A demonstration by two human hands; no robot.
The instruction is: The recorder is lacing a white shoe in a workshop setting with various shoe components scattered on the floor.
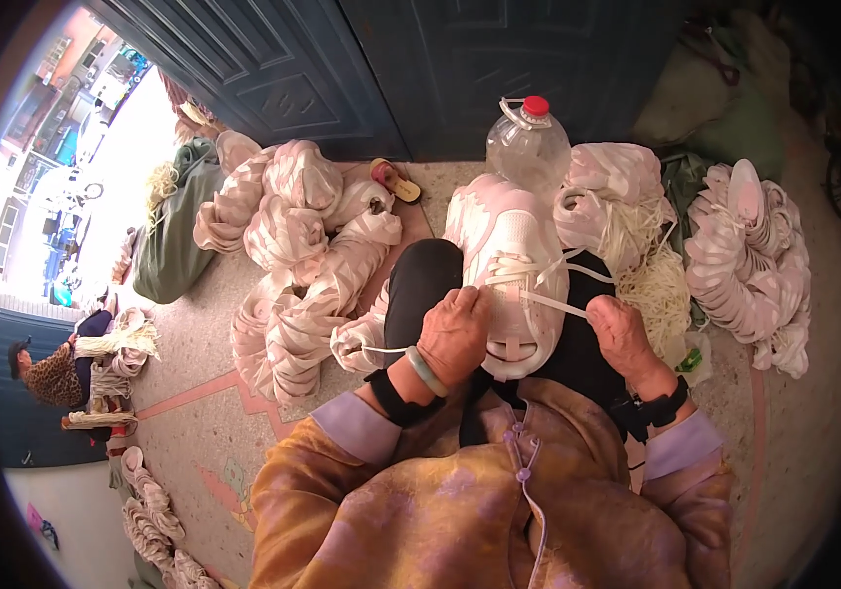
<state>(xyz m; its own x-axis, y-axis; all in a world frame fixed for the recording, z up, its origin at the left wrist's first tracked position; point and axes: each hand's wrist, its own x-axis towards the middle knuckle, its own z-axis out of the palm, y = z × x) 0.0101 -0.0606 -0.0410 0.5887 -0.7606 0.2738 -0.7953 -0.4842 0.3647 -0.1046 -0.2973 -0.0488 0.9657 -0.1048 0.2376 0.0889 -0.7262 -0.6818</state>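
Resting on your lap, one white sneaker (507, 270) sits toe away from you, one cream lace (548, 302) half threaded through its eyelets. Your left hand (455, 334) lies on the sneaker's left side, fingers (470, 306) curled narrow at the eyelets; whether they pinch the lace there, cannot tell. Your right hand (625, 334), just right of the sneaker, is closed tight on the lace end, pulling it taut. One clear plastic jug (528, 147) with a red cap stands just beyond the sneaker's toe. Three heaps of white shoe uppers: one big pile (293, 255) left of the sneaker, one (617, 177) beyond and right, one (749, 260) far right. One bundle of loose laces (656, 275) lies right of the sneaker. One sandal (396, 182) lies beyond-left. Speckled stone floor (195, 412), dark panelled door (381, 69) behind the jug. Another person (57, 373) sits far left, well apart.
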